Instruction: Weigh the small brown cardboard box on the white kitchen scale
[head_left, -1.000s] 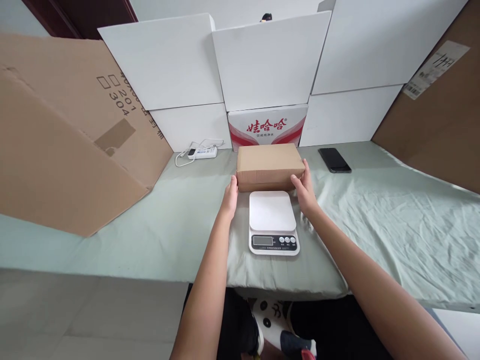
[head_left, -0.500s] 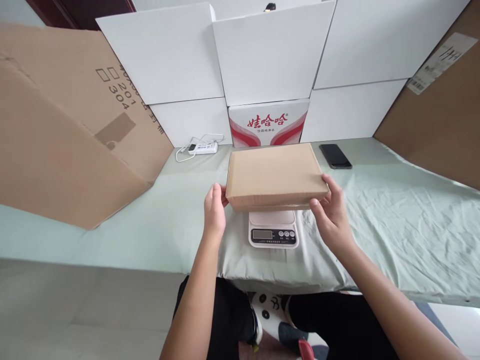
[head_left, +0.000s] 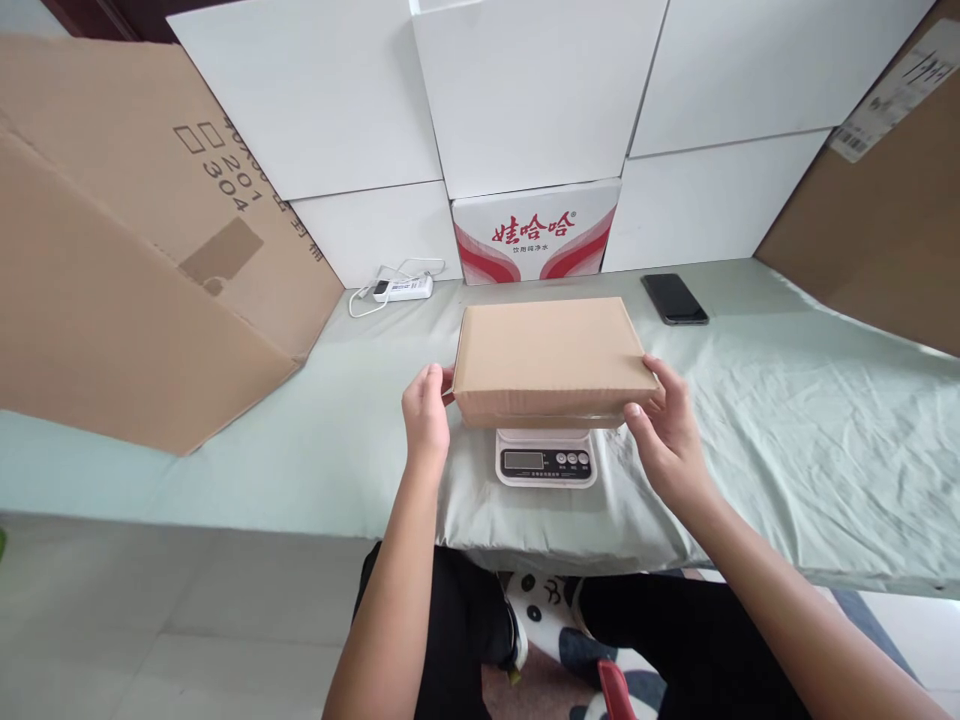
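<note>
Near the front edge of the green-sheeted worktop [head_left: 750, 420], a brown cardboard box [head_left: 551, 355] sits over the white scale [head_left: 546, 462], hiding its platform. Left hand [head_left: 425, 420] and right hand [head_left: 670, 430] each grasp a box end. Phone [head_left: 673, 298] lies toward the back edge.

Left hand [head_left: 425, 418]: you grip the left end of the brown cardboard box [head_left: 551, 352].
Right hand [head_left: 667, 432]: you clasp the box's right front corner.
Box: flat, level, over the white kitchen scale [head_left: 546, 462], hiding its platform; contact unclear.
Scale: display faces you, on the table [head_left: 787, 420] with green cloth.
Behind: black phone [head_left: 673, 298], white power strip [head_left: 403, 289].
</note>
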